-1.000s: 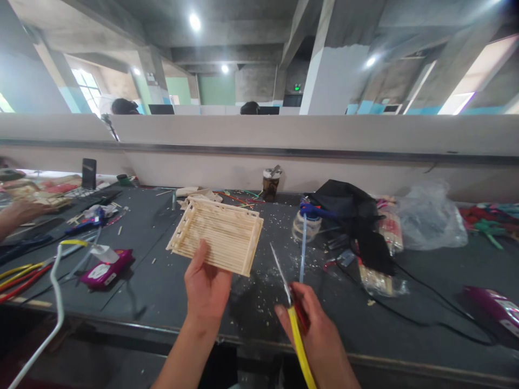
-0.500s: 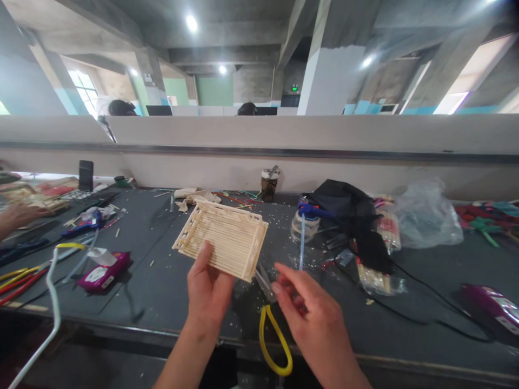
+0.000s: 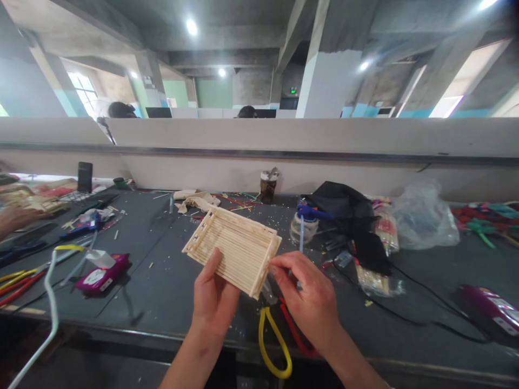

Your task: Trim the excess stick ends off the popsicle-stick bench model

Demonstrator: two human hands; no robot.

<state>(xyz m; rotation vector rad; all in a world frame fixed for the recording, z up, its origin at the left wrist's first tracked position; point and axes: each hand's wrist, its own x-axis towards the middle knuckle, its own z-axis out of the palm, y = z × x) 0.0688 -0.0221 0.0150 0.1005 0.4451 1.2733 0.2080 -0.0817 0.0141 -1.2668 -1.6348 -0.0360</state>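
Note:
A small shallow tray of pale wooden sticks (image 3: 233, 246), with raised stick rims, is tilted towards me above the table. My left hand (image 3: 217, 294) is closed on its near side, thumb on the inner face. At the tray's right edge, my right hand (image 3: 306, 294) is in a pinch, its thumb and forefinger touching or almost touching the rim. Whatever lies between those fingertips is too small to make out. Below, scissors with a yellow and a red handle (image 3: 265, 367) lie at the table's front edge, blades mostly hidden behind the tray and my hand.
A blue glue gun (image 3: 312, 212) rests on a clear jar (image 3: 304, 231). Black cloth (image 3: 340, 200), bagged sticks (image 3: 373, 278) and a plastic bag (image 3: 424, 219) lie right. A purple tissue pack (image 3: 103, 275) and white tube (image 3: 52, 302) are left. Another person's hand (image 3: 20, 219) works far left.
My left hand has brought the stick tray slightly right and down. My right hand's fingers have moved up to the tray's right edge and pinched together, uncovering the red scissor handle.

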